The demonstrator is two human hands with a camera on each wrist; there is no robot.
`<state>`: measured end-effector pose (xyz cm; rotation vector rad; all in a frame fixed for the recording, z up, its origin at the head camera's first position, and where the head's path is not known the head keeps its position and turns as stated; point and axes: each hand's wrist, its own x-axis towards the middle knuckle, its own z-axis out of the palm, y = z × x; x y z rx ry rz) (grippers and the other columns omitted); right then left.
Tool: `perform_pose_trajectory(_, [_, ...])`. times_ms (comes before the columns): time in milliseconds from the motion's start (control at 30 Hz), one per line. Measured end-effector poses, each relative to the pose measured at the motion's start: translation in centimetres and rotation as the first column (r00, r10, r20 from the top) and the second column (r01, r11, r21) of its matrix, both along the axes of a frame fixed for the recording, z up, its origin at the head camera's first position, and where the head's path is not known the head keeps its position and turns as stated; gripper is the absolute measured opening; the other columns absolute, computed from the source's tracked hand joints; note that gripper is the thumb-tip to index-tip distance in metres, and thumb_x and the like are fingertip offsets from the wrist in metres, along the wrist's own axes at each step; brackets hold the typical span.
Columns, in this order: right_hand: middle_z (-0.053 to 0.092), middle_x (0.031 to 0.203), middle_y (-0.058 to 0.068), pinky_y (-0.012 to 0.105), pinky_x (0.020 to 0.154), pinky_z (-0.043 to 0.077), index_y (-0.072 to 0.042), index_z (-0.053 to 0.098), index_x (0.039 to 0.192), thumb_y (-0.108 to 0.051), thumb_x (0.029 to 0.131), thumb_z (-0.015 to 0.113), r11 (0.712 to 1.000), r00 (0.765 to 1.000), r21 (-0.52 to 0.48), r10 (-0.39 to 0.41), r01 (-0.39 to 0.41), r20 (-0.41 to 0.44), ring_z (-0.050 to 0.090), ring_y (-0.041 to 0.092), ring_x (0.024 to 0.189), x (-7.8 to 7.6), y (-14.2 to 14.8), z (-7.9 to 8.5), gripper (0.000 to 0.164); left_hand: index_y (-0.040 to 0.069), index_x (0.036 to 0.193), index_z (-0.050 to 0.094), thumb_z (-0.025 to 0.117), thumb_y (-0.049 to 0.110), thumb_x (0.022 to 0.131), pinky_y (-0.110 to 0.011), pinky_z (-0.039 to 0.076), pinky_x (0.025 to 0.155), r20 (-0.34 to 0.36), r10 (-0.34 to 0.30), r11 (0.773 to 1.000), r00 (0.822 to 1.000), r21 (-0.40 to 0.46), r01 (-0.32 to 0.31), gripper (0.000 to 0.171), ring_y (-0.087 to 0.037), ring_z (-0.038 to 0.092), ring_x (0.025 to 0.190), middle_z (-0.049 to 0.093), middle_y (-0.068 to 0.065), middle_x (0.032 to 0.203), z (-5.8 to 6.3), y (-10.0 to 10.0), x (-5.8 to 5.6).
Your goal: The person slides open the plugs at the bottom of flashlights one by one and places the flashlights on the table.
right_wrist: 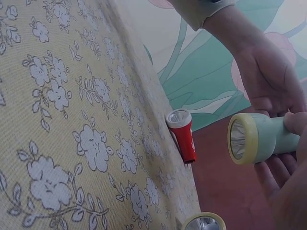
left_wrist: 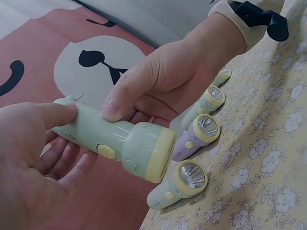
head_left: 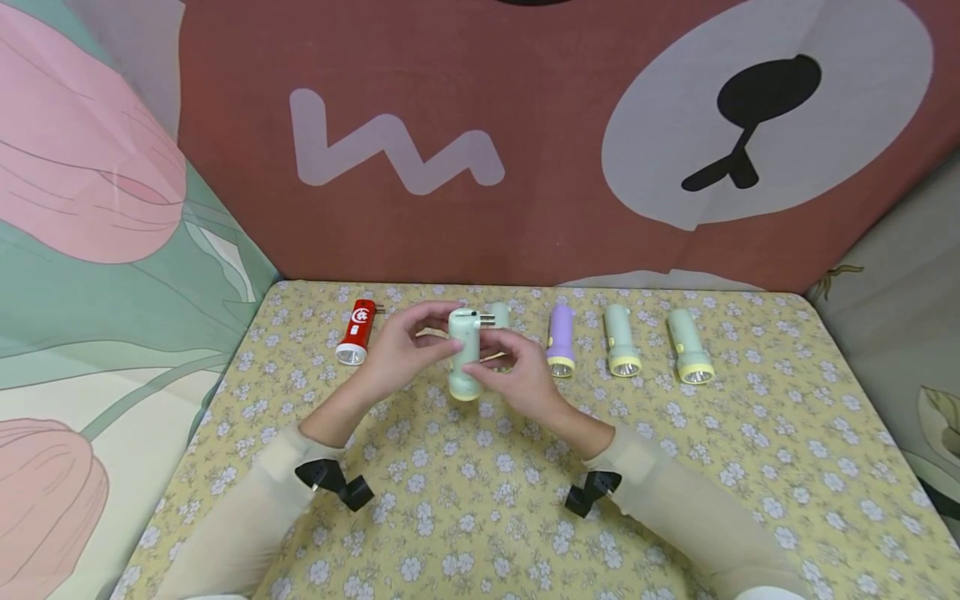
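Note:
A pale green flashlight [head_left: 466,362] with a yellow lens rim is held above the table, its lens end down in the head view. My left hand [head_left: 401,350] pinches it near the tail between thumb and fingers. From the other side my right hand [head_left: 528,379] also grips the body, its thumb [left_wrist: 113,109] pressed on the barrel. Metal plug prongs [head_left: 487,319] stick out sideways at the tail. The yellow switch [left_wrist: 106,151] shows in the left wrist view. In the right wrist view the lens [right_wrist: 238,139] faces left; fingers partly cover the barrel.
A red flashlight [head_left: 357,332] with prongs out lies at the left. Behind my right hand is another green flashlight [head_left: 498,313], mostly hidden. Rightward stand a purple flashlight [head_left: 561,333] and two green ones [head_left: 619,333]. A flowered cloth [head_left: 480,517] covers the table; printed fabric [head_left: 450,233] hangs behind.

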<state>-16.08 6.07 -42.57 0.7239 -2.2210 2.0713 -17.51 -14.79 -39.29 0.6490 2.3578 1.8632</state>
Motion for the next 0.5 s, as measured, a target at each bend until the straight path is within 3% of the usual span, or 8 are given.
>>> perform_pose_trajectory(200, [0.070, 0.116, 0.021, 0.036, 0.083, 0.062, 0.007, 0.065, 0.128, 0.004, 0.086, 0.079, 1.000, 1.000, -0.019, 0.005, -0.005, -0.006, 0.069, 0.029, 0.098, -1.2, 0.0, -2.5, 0.045, 0.000, 0.135, 0.062, 0.074, -0.002, 0.092, -0.032, 0.059, 0.090, 0.038, 0.045, 0.999, 0.998, 0.028, -0.046, 0.045, -0.027, 0.063, 0.109, 0.066, -0.014, 0.119, -0.1, 0.2, -0.3])
perform_pose_trajectory(500, [0.068, 0.121, 0.022, 0.036, 0.084, 0.062, 0.006, 0.058, 0.135, 0.007, 0.087, 0.076, 0.997, 0.999, -0.051, 0.050, -0.049, 0.004, 0.069, 0.025, 0.101, -1.1, 0.2, -2.7, 0.052, 0.004, 0.134, 0.064, 0.075, 0.005, 0.093, -0.031, 0.059, 0.087, 0.100, 0.126, 0.991, 0.987, 0.026, -0.129, 0.042, -0.025, 0.063, 0.108, 0.067, -0.012, 0.117, 0.0, 0.1, -0.3])
